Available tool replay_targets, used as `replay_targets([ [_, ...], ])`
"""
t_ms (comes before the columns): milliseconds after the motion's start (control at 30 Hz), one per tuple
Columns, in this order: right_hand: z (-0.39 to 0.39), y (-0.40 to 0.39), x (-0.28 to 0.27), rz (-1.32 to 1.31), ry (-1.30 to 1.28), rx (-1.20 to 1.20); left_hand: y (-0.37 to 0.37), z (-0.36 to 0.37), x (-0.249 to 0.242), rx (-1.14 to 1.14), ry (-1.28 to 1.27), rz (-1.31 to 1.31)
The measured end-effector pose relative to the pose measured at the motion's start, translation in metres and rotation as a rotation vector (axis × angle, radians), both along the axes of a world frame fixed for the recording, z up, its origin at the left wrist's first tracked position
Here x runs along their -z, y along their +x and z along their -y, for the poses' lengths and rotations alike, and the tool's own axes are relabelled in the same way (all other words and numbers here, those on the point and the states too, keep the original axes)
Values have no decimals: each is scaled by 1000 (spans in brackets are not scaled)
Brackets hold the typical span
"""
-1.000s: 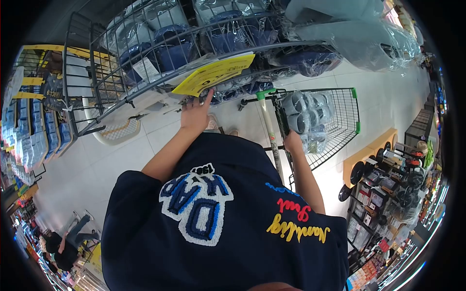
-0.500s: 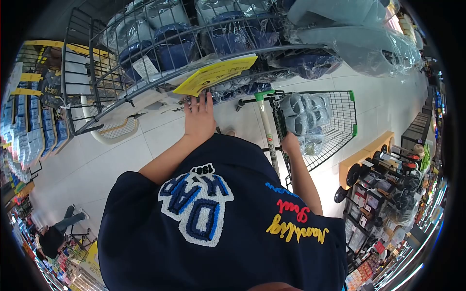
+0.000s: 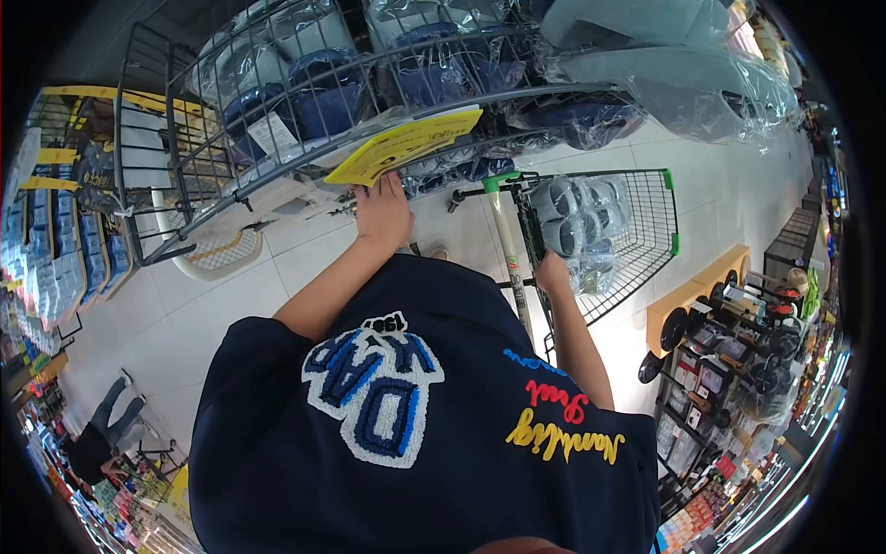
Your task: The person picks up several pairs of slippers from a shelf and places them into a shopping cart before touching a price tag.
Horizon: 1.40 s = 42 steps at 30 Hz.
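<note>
Left hand (image 3: 383, 214) has crept forward, fingers now spread flat under the yellow paper price sign (image 3: 406, 143) at the grey wire bin's (image 3: 277, 92) front edge, reaching the wrapped stock. Right hand (image 3: 552, 274) stays closed on the green-trimmed wire trolley (image 3: 664, 231).

- The navy shirt (image 3: 415, 443) carried large patchwork letters, seen upside down from the head camera; they appeared to read "DAD" in blue and white, at about 7 o'clock of the frame centre.
- Above those letters, a small black patch (image 3: 385, 323) showed white digits, roughly "199", the last figure unclear.
- At 5 o'clock, the shirt bore cursive script, upside down: a yellow word, a red word and a small blue one, none surely legible.
- The yellow sign (image 3: 406, 143) on the wire rack at 12 o'clock held print too small to read.
- A white tag (image 3: 274, 136) in the rack was likewise unreadable.
</note>
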State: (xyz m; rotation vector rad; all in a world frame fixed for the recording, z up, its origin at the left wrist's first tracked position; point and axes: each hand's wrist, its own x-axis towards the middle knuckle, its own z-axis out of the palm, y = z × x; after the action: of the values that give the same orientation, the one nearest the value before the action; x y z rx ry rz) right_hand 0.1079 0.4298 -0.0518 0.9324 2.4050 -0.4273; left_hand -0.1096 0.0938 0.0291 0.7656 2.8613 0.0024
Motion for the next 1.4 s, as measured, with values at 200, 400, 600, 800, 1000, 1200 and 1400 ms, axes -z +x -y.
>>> replay_targets([
  [200,0,0,1,6,-18,21,21,4,-15,106,-38,-209],
  [400,0,0,1,0,-8,3,23,0,-31,100,70,-42],
  [600,0,-1,0,13,-10,-1,23,-2,-24,128,14,-113],
  [800,0,0,1,9,-12,7,10,-5,-15,133,58,-127],
  [1000,0,0,2,3,-10,1,2,-14,-2,95,46,-93],
  [1200,1,-1,2,-6,-20,6,7,-16,-16,142,94,-192],
  [1400,2,0,-1,-25,-12,12,-19,-25,12,67,70,-40],
])
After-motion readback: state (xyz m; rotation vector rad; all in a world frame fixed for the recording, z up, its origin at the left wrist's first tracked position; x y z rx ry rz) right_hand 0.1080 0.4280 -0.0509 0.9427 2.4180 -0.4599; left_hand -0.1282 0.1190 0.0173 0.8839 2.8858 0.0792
